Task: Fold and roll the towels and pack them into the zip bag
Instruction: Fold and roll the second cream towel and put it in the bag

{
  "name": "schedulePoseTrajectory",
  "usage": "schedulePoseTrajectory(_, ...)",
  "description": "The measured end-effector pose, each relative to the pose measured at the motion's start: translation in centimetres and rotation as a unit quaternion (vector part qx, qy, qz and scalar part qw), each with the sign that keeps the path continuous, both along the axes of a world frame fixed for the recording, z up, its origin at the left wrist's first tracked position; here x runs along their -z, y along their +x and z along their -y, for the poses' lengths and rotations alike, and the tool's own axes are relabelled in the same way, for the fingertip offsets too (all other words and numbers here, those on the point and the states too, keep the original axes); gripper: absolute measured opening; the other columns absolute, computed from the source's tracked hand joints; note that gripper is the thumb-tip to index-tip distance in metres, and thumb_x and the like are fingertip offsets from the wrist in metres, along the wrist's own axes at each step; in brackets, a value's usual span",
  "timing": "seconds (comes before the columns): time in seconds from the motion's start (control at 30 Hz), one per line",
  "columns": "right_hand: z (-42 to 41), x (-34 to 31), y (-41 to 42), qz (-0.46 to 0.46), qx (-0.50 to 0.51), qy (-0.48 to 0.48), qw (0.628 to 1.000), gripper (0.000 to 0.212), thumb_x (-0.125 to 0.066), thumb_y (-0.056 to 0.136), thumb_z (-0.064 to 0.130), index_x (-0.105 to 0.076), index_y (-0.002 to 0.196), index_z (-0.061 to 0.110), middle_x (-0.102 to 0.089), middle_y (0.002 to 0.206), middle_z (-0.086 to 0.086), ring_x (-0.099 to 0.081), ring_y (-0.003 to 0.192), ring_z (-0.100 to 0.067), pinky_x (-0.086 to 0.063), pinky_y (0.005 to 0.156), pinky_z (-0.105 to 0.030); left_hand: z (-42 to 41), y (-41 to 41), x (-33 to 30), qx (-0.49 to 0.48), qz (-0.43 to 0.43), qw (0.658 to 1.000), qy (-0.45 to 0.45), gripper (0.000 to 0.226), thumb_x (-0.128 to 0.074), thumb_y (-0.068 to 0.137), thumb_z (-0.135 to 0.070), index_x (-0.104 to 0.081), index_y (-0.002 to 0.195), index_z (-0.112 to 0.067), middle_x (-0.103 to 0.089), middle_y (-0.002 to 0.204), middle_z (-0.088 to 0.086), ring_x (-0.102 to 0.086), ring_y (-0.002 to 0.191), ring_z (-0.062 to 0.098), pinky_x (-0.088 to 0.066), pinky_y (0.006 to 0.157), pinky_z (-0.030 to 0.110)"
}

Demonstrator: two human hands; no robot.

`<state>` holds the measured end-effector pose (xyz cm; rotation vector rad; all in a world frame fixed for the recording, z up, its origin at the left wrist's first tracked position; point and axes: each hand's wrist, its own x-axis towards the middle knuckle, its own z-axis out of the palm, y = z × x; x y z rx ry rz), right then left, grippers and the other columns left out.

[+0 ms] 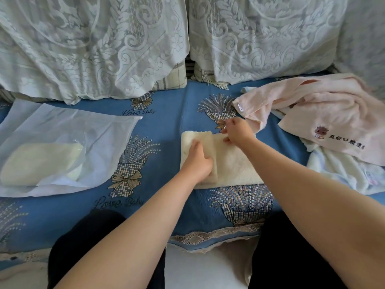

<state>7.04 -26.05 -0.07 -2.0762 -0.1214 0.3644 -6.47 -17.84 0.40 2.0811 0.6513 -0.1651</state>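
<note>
cream towel (233,161) folded, lying on blue sofa cover (170,122) | left hand (196,161) pressing flat on its left part | right hand (237,130) pinching its far right edge | zip bag (62,126) at left, holding a rolled cream towel (41,163) | pink towel (325,109) heaped at right over a white towel (341,174)

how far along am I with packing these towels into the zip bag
Done: one cream rolled towel already lies inside the zip bag. In hand: a cream towel lies folded on the blue cover, your left hand pressing it and your right hand pinching its far edge; it is not rolled yet. Left: the pink towel and a white towel beneath it lie loose on the right.
</note>
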Motion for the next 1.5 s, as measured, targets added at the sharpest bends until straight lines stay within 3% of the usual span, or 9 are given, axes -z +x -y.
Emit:
schedulePoseTrajectory(0.1,0.0,-0.9,-3.7,0.211,-0.102,-0.08,0.969,0.024,-0.044,0.096,0.015,-0.064,0.105,0.005,-0.063,0.105,-0.011,-0.057,0.095,-0.027,-0.044,0.083,-0.034,-0.2,0.6,0.2,-0.036,0.002,0.998,-0.057,0.059,-0.036,0.09,-0.015,-0.02,0.147,-0.022,-0.061,0.109,0.012,-0.063,0.084,0.028,-0.054,0.08,0.038)
schedulePoseTrajectory(0.3,-0.4,3.3,-7.0,0.101,-0.233,-0.152,0.955,0.049,-0.052,0.094,0.026,-0.041,0.14,0.012,-0.03,0.148,-0.004,-0.05,0.123,-0.027,-0.035,0.102,-0.031,-2.6,0.3,0.3,-0.107,0.071,0.983,0.131,0.054,-0.048,0.092,-0.018,-0.032,0.144,-0.022,-0.037,0.147,0.003,-0.038,0.132,0.026,-0.032,0.105,0.037)
schedulePoseTrajectory(0.43,1.2,3.0,-6.5,0.181,-0.22,-0.277,0.918,0.059,-0.052,0.088,0.05,-0.035,0.141,0.029,-0.029,0.148,0.003,-0.035,0.129,-0.027,-0.034,0.103,-0.041,-3.4,-0.4,0.5,-0.142,-0.055,0.987,-0.058,0.085,-0.067,0.076,-0.037,-0.023,0.146,-0.017,-0.04,0.144,0.008,-0.048,0.123,0.029,-0.043,0.101,0.04)
schedulePoseTrajectory(0.6,2.7,1.4,-6.0,0.195,-0.209,-0.17,0.943,0.037,-0.054,0.092,0.03,-0.056,0.126,0.016,-0.052,0.122,-0.005,-0.054,0.104,-0.023,-0.043,0.085,-0.032,-1.6,-0.3,-1.1,-0.09,0.097,0.982,-0.134,0.058,-0.064,0.081,-0.044,-0.048,0.132,-0.022,-0.059,0.129,-0.001,-0.058,0.113,0.02,-0.047,0.096,0.038)
schedulePoseTrajectory(0.77,6.9,-1.7,-2.5,-0.231,-0.031,0.137,0.963,0.061,-0.028,0.095,0.061,-0.06,0.101,0.009,-0.064,0.079,-0.01,-0.063,0.066,-0.022,-0.05,0.058,-0.028,3.1,1.4,-3.1,0.021,0.134,0.978,-0.157,0.072,-0.058,0.077,-0.063,-0.046,0.137,-0.025,-0.05,0.139,-0.006,-0.05,0.123,0.012,-0.043,0.104,0.041)
schedulePoseTrajectory(0.93,10.8,-1.2,-0.2,-0.206,-0.009,0.018,0.978,0.055,-0.063,0.082,0.055,-0.064,0.102,0.003,-0.066,0.081,-0.007,-0.061,0.065,-0.019,-0.05,0.059,-0.027,8.2,1.8,-2.8,0.182,0.121,0.971,-0.095,0.052,-0.056,0.092,-0.042,-0.044,0.139,-0.024,-0.045,0.143,-0.008,-0.041,0.129,0.006,-0.03,0.108,0.024)
schedulePoseTrajectory(1.07,11.6,0.5,-0.6,-0.067,-0.002,-0.194,0.979,0.036,-0.049,0.088,0.042,-0.054,0.071,0.01,-0.057,0.073,-0.008,-0.055,0.068,-0.027,-0.042,0.056,-0.028,6.5,2.3,-0.1,0.003,0.188,0.982,0.0,0.045,-0.065,0.086,-0.028,-0.055,0.129,-0.018,-0.045,0.136,-0.004,-0.042,0.126,0.009,-0.032,0.11,0.033)
schedulePoseTrajectory(1.23,11.8,0.2,-2.2,-0.113,-0.063,-0.228,0.965,0.064,-0.022,0.096,0.058,-0.052,0.114,0.004,-0.06,0.113,-0.017,-0.063,0.088,-0.033,-0.051,0.07,-0.034,5.5,1.5,1.4,-0.116,-0.014,0.899,-0.421,0.049,-0.062,0.09,-0.034,-0.053,0.129,-0.006,-0.066,0.117,0.008,-0.065,0.096,0.021,-0.054,0.074,0.032)
schedulePoseTrajectory(1.5,6.5,-3.0,-5.5,-0.089,-0.116,0.067,0.987,0.055,-0.035,0.093,0.062,-0.062,0.116,0.019,-0.067,0.118,-0.006,-0.064,0.102,-0.02,-0.047,0.095,-0.036,2.0,-0.3,-2.5,-0.15,0.099,0.833,-0.524,0.029,-0.066,0.087,-0.025,-0.064,0.114,-0.014,-0.07,0.112,0.01,-0.066,0.104,0.029,-0.051,0.091,0.049)
